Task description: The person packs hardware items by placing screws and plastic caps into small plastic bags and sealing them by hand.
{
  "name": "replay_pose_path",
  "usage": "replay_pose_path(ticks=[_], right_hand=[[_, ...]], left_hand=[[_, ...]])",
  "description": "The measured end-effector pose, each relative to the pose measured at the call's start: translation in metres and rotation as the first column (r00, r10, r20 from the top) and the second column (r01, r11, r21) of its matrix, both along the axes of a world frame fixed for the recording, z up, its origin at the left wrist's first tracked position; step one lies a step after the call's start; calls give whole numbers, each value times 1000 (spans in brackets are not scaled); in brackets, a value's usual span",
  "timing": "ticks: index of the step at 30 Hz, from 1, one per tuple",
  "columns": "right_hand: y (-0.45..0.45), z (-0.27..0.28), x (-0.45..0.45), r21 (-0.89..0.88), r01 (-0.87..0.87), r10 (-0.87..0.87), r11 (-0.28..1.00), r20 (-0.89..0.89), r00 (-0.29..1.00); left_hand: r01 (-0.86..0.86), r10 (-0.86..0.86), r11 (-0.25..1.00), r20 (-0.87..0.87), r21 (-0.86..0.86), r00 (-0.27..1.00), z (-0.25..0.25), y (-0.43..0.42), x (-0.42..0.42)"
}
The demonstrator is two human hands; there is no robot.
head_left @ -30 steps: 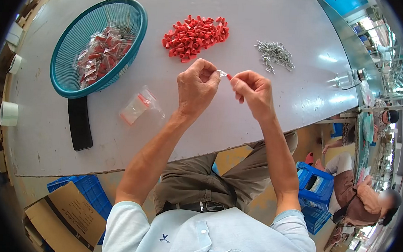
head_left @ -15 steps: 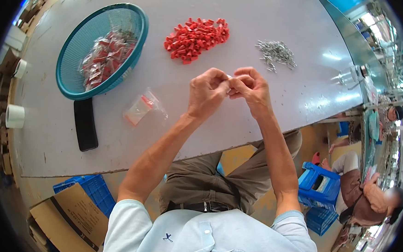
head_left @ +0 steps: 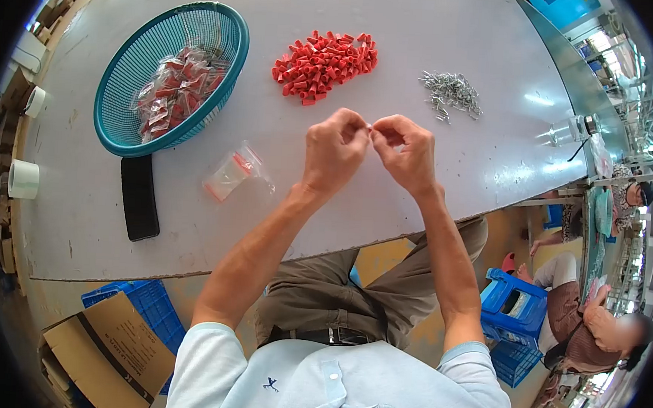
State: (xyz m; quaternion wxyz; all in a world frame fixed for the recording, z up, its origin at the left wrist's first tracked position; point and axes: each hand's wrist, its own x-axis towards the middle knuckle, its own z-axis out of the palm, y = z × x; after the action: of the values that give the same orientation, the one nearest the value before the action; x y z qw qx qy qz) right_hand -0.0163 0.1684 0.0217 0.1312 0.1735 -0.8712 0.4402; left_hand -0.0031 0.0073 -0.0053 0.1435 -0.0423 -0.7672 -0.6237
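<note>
My left hand (head_left: 336,151) and my right hand (head_left: 407,153) meet fingertip to fingertip above the table, both pinched. Something small and pale shows between them, mostly hidden by the fingers. Beyond my hands lies a pile of red caps (head_left: 324,67). Small silver metal pieces (head_left: 451,94) are heaped to the right of it. Left of my left hand rests a clear plastic bag with a red strip (head_left: 232,176). Farther left, a teal basket (head_left: 110,132) holds several clear packets with red pieces (head_left: 180,90).
A black phone (head_left: 140,198) lies below the basket. Tape rolls (head_left: 24,179) stand at the left edge. A glass jar (head_left: 570,131) is at the right. Below the table are a cardboard box (head_left: 112,348) and a blue stool (head_left: 513,305); another person (head_left: 588,328) sits at the right.
My hands have come together from slightly apart, and the red tip seen between them one second ago no longer shows. The view has shifted slightly.
</note>
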Motion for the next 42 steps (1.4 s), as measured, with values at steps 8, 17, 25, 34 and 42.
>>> replay_pose_path(ticks=[8,17,25,34,42], right_hand=[[-28,16,-77,31,-74,72,997,71,995],[-61,1,-129,466,-222,315,857,-132,940],[-45,10,-103,66,-206,201,976,81,976],[1,15,-7,-290,-128,117,948,-55,992],[7,-3,-2,131,-85,128,988,-369,921]], left_hand=[[-36,-14,975,226,217,974,2,-9,-9],[-29,-13,968,167,248,986,5,-8,-6],[-52,-26,951,246,304,969,6,-11,-9],[-6,-108,938,305,348,946,13,-8,-6],[73,-213,881,253,468,944,11,-5,-1]])
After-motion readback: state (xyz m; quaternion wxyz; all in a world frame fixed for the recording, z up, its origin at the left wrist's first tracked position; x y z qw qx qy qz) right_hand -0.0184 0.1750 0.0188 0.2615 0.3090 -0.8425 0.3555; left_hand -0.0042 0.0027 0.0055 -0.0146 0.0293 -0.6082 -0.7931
